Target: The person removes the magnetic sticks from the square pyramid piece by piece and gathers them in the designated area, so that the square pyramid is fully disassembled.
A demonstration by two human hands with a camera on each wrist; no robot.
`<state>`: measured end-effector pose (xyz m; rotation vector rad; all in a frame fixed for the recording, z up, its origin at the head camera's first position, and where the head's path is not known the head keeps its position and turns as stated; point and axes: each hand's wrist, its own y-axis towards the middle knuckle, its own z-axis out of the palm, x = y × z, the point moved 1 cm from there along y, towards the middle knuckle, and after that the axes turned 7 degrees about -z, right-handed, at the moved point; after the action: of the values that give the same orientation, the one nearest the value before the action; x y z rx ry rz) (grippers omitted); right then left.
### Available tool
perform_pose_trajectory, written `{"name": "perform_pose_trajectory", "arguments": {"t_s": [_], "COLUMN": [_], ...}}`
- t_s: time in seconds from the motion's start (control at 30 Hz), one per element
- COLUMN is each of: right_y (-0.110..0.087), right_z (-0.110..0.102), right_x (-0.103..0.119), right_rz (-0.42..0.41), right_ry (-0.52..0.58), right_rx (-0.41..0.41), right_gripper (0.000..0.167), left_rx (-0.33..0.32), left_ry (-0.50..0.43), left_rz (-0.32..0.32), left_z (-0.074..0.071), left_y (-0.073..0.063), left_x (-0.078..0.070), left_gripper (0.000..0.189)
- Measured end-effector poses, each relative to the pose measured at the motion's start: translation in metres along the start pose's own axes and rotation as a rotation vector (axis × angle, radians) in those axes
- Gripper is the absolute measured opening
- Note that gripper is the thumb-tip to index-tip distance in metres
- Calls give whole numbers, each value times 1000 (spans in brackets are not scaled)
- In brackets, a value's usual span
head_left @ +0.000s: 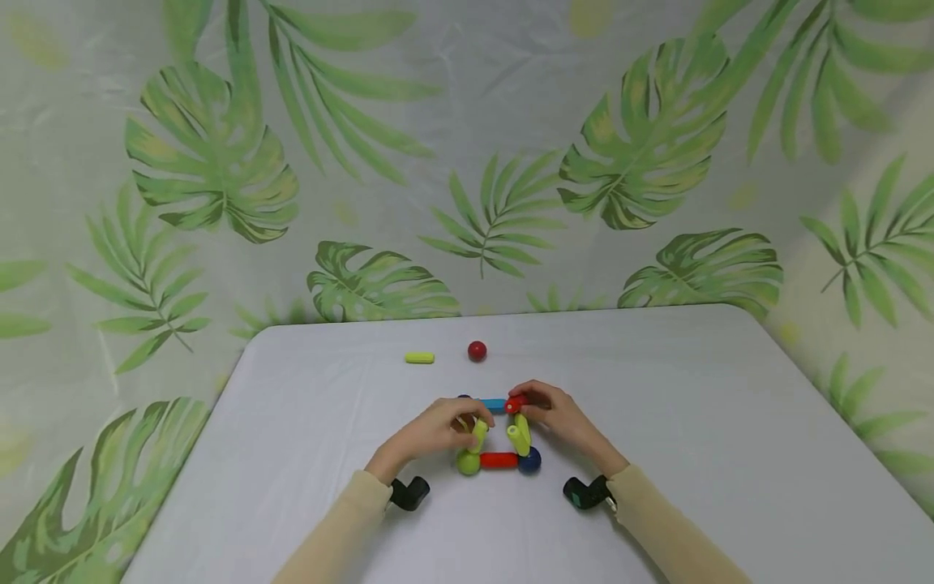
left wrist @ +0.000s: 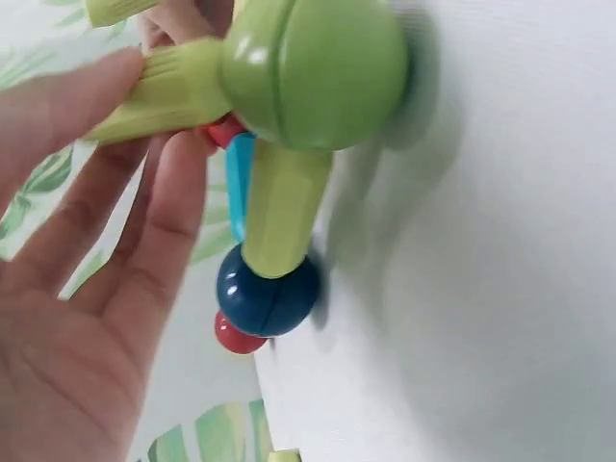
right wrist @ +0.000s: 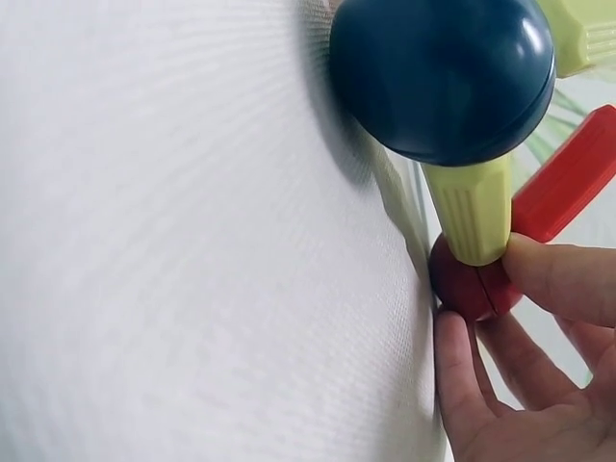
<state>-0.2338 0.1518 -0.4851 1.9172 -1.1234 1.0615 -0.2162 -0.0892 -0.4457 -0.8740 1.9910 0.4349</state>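
Note:
A four-sided frame of toy balls and rods lies on the table. Its front corners are a green ball (head_left: 469,463) and a navy ball (head_left: 529,461), joined by a red rod (head_left: 499,461); a blue rod (head_left: 493,405) runs along the back. With thumb and fingers, my left hand (head_left: 445,426) pinches a yellow-green rod (left wrist: 173,91) that meets the green ball. My right hand (head_left: 558,414) grips the red ball (right wrist: 472,284) at the back right corner, from which another red rod (right wrist: 568,178) sticks up. One yellow-green rod (head_left: 515,439) rises from the front navy ball.
Behind the frame, a loose red ball (head_left: 477,351) and a loose yellow-green rod (head_left: 419,358) lie on the white table (head_left: 328,389). A leaf-patterned cloth (head_left: 496,122) hangs beyond the table's back edge.

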Motion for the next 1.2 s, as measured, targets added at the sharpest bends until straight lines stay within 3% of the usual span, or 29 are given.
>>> {"name": "perform_pose_trajectory", "arguments": {"t_s": [0.13,0.3,0.37,0.47,0.57,0.77,0.97,1.07,1.13,1.2], "right_y": [0,1,0,0,-3,-2,0,-1,-1,-1], "right_z": [0,1,1,-1,-3,1,3,3,2,1], "right_x": [-1,0,2,4,13,5,-2,0,2,2], "right_rz": [11,33,28,15,-3,-7,7,10,18,23], "right_ry": [-7,3,1,-5,-2,17,23,16,14,6], "right_rx": [-8,-2,0,-8,-1,11,4,-1,-5,-8], "right_gripper": [25,26,26,27,27,26,27,27,27,26], "left_rx": [-135,-333,-470,-661,-750,-763,-774,-764,-720,-614], "left_ry": [33,-83,-128,-120,-83,7,141,163,125,65], "left_rz": [9,-52,-104,-214,-335,-470,-474,-417,-314,-177], "left_z": [2,-12,-25,-46,-60,-71,-79,-75,-66,-51], "left_y": [1,-6,-8,-6,0,12,18,18,20,21], "left_x": [3,14,20,35,50,70,74,66,54,38], "left_gripper": [19,21,22,21,18,16,17,19,20,21]}}
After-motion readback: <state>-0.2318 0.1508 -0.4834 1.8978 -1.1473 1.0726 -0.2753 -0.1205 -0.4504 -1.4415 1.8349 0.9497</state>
